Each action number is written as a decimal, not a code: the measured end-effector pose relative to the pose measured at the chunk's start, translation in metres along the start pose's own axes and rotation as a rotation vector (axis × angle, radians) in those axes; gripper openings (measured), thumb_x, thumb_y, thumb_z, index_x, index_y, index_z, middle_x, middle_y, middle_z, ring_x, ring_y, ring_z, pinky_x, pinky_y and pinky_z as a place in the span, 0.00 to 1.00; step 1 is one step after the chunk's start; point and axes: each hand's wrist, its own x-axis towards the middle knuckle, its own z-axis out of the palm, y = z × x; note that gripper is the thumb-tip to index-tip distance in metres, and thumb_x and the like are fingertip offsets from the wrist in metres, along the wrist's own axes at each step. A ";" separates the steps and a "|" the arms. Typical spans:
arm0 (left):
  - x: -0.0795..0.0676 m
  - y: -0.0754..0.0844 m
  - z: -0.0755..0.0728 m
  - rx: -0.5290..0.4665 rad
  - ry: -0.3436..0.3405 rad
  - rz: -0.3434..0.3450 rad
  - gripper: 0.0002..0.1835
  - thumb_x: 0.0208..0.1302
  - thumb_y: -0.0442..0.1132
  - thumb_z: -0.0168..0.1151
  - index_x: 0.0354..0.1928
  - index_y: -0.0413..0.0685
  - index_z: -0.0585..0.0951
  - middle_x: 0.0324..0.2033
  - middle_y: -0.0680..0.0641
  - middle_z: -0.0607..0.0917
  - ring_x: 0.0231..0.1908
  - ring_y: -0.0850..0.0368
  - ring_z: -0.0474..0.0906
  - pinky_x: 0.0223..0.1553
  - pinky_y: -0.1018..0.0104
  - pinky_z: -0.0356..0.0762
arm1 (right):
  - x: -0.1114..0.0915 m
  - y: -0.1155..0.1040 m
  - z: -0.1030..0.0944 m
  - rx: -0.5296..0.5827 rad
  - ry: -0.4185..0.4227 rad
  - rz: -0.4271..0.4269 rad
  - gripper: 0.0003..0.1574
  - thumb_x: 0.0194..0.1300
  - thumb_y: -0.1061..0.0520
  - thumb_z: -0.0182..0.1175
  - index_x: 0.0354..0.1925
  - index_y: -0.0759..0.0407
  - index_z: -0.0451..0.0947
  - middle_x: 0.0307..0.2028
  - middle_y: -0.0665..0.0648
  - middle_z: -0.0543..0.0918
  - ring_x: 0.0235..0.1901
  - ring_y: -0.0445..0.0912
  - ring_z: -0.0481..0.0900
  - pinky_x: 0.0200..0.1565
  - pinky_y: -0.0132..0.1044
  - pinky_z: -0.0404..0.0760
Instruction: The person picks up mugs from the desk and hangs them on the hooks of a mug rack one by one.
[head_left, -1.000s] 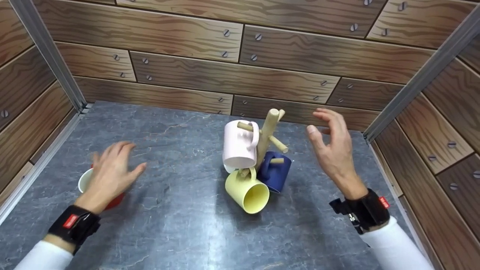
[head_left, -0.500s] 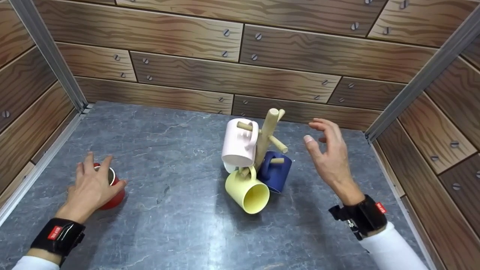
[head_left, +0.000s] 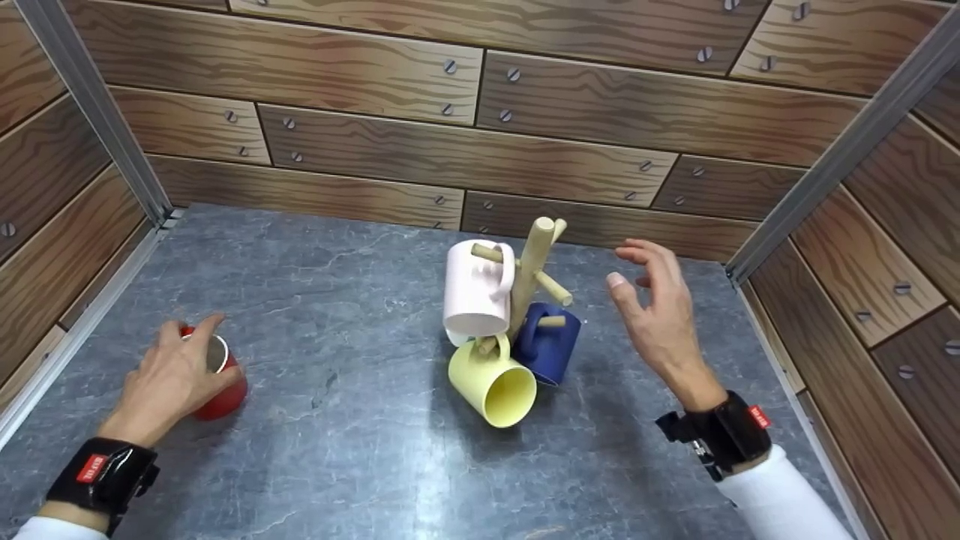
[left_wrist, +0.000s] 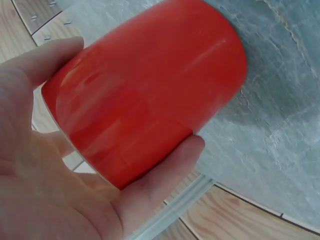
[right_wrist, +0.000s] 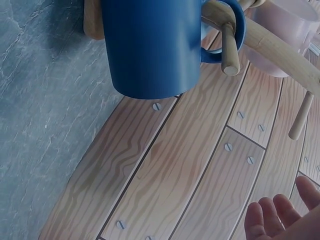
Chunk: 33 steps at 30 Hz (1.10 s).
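At the left, my left hand (head_left: 161, 386) reaches over a red mug (head_left: 227, 394) with a pale inside and grips it near the rim. The left wrist view has the thumb on one side of the red mug (left_wrist: 155, 85) and fingers on the other. My right hand (head_left: 660, 322) hovers at the right with fingers loosely bent, holding nothing. Nearest to it is a wooden mug tree (head_left: 534, 262). On its pegs hang a pale pink mug (head_left: 472, 292), a yellow mug (head_left: 480, 379) and a dark blue mug (head_left: 559, 349), the blue one large in the right wrist view.
Wood-patterned walls (head_left: 360, 142) close off the back and both sides of the grey marbled table (head_left: 337, 450). A bare peg (head_left: 555, 289) juts from the mug tree toward the right hand. Behind the pink mug, a whitish edge (head_left: 456, 337) peeks out below.
My left hand has moved left and toward me, and its fingers have closed around the red mug's rim. My right hand has come slightly down. The mugs on the tree stay put.
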 end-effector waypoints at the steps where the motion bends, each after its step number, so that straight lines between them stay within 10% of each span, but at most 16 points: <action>1: 0.000 0.000 0.000 -0.009 0.013 0.006 0.49 0.57 0.51 0.72 0.77 0.43 0.61 0.59 0.17 0.59 0.45 0.12 0.72 0.34 0.22 0.76 | 0.000 0.000 0.000 -0.001 -0.001 0.002 0.25 0.72 0.53 0.59 0.61 0.66 0.77 0.66 0.63 0.74 0.62 0.49 0.72 0.54 0.36 0.71; 17: -0.002 0.019 0.004 -0.124 0.079 0.109 0.37 0.53 0.48 0.79 0.60 0.38 0.75 0.48 0.23 0.66 0.40 0.25 0.77 0.33 0.37 0.81 | -0.002 -0.004 -0.001 0.011 -0.002 0.014 0.31 0.72 0.52 0.58 0.67 0.66 0.73 0.65 0.62 0.74 0.61 0.49 0.72 0.55 0.36 0.71; 33: -0.014 0.089 0.003 -0.286 0.214 0.352 0.34 0.46 0.39 0.85 0.59 0.49 0.83 0.52 0.38 0.74 0.48 0.36 0.79 0.43 0.40 0.83 | -0.005 -0.004 -0.002 0.017 -0.038 0.048 0.30 0.74 0.52 0.58 0.68 0.62 0.73 0.64 0.62 0.75 0.62 0.57 0.74 0.54 0.36 0.74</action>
